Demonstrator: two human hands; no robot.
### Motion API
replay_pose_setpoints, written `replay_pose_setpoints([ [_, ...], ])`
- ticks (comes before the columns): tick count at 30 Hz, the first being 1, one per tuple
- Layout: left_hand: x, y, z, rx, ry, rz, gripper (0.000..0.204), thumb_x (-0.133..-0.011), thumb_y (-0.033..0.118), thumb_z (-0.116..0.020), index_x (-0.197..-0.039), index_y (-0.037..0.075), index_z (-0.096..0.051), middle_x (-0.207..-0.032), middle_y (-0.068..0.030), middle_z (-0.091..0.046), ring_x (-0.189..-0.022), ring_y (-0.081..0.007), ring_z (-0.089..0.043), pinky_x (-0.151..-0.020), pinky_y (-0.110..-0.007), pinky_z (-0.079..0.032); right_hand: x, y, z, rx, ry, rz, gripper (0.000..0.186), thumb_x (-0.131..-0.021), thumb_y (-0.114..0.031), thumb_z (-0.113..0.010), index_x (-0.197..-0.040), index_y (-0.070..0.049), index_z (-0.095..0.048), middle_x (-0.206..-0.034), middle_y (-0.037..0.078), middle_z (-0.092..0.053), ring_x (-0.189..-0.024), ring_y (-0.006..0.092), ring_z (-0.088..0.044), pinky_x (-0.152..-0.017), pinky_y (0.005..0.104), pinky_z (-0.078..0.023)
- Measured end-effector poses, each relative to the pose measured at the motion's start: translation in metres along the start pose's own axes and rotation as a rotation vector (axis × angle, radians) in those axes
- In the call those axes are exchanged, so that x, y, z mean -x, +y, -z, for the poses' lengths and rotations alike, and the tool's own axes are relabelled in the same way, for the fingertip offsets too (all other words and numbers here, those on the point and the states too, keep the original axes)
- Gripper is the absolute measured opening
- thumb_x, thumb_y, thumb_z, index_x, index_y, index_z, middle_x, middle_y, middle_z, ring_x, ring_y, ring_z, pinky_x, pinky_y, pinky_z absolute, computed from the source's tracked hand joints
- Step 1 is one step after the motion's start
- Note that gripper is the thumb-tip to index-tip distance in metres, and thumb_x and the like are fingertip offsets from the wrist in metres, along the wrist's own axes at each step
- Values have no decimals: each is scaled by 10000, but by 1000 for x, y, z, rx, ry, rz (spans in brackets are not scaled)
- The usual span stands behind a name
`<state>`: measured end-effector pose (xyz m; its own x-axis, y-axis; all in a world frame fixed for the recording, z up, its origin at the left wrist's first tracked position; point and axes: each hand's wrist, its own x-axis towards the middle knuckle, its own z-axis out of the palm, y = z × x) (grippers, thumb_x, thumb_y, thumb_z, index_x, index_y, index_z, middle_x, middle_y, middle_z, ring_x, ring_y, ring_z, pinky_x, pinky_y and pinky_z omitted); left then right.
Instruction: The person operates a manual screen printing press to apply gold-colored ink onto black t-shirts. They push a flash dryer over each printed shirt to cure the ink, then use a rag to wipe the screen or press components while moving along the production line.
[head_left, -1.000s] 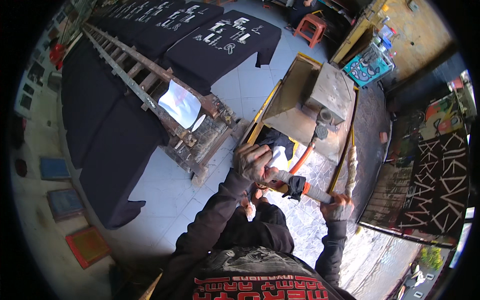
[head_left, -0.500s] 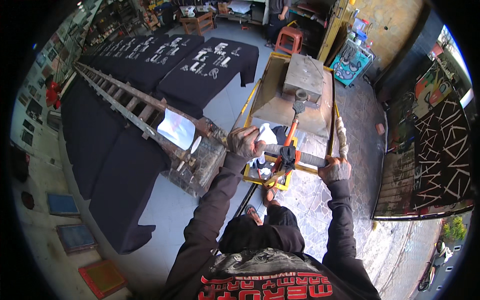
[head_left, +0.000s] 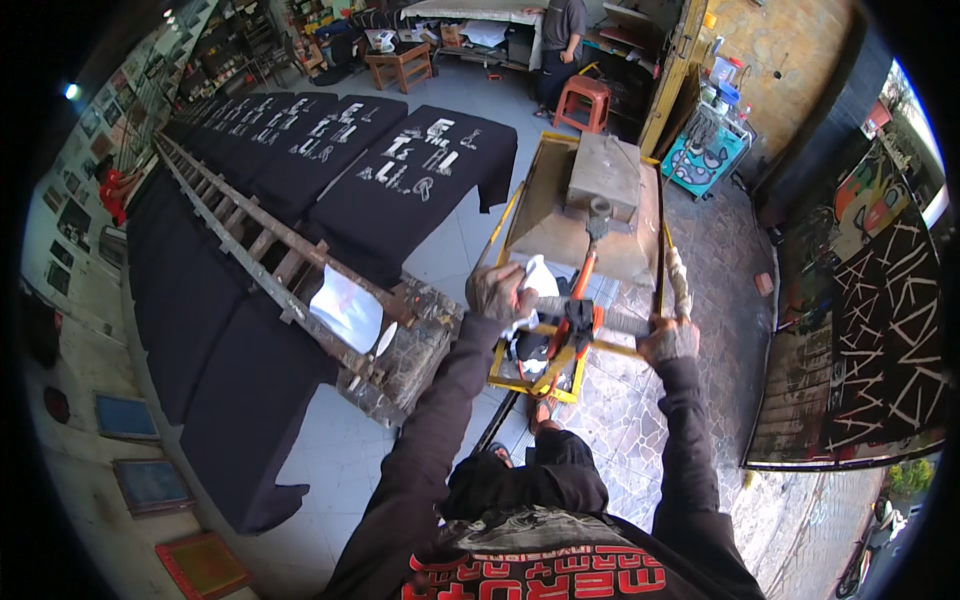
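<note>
My left hand [head_left: 494, 292] is closed round the left end of a grey-wrapped handlebar [head_left: 628, 322]. At the bar's right end my right hand [head_left: 669, 340] is closed too. Black wrapping and an orange hose [head_left: 583, 274] sit at the bar's middle. The bar belongs to a yellow-framed cart [head_left: 494, 232] that bears a large sloped metal hood [head_left: 538, 236] with a box-shaped top. A white cloth [head_left: 541, 278] hangs just beyond my left hand. Below the bar, a yellow tray frame [head_left: 571, 390] holds dark and white items.
On my left runs a long wooden rack [head_left: 262, 250] with black printed shirts [head_left: 425, 170] spread along it. A white sheet [head_left: 346, 308] lies on its near end. A red stool [head_left: 582, 104], another person [head_left: 562, 45] and a teal cabinet [head_left: 705, 157] stand beyond the cart. A dark banner [head_left: 888, 335] hangs at right.
Both hands stay on the handlebar. The view has tilted up a little, so the hood and shirts sit lower in it. My feet have shifted, and more of the red-clothed person at far left shows.
</note>
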<state>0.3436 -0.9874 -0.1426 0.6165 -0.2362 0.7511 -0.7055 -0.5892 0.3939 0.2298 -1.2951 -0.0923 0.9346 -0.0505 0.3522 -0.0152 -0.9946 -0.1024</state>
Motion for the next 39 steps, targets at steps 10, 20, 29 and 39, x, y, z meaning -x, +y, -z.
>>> replay_pose_setpoints([
  [10, -21, 16, -31, -93, 64, -26, 581, -940, 542, -513, -871, 2, -716, -754, -135, -642, -614, -328, -632, -602, -424, -512, -45, 48, -10, -80, 73, 149, 93, -614, -128, -703, -571, -123, -621, -531, 101, -580, -512, 300, -619, -550, 428, -532],
  [20, -27, 23, -43, -154, 55, 31, 613, -964, 558, -424, -821, 29, -699, -682, -96, -614, -518, -282, -575, -497, -392, -439, -42, 67, -15, -136, -14, 149, 180, -529, -218, -725, -635, -134, -606, -585, 70, -607, -607, 266, -647, -612, 416, -520],
  [29, -35, 20, -60, -137, 116, 114, 266, -790, 300, -639, -702, 51, -613, -648, -114, -577, -564, -336, -604, -536, -436, -477, -68, 81, -22, -99, -82, 170, 179, -628, -276, -746, -707, -118, -715, -638, 122, -672, -657, 339, -686, -647, 470, -550],
  [39, -45, 16, -74, -200, 239, 130, 195, -742, 279, -638, -663, 100, -631, -658, -101, -617, -587, -355, -625, -564, -484, -510, -106, 86, -44, -19, -95, 115, 241, -755, -355, -709, -912, -198, -800, -885, 128, -749, -933, 347, -711, -861, 469, -562],
])
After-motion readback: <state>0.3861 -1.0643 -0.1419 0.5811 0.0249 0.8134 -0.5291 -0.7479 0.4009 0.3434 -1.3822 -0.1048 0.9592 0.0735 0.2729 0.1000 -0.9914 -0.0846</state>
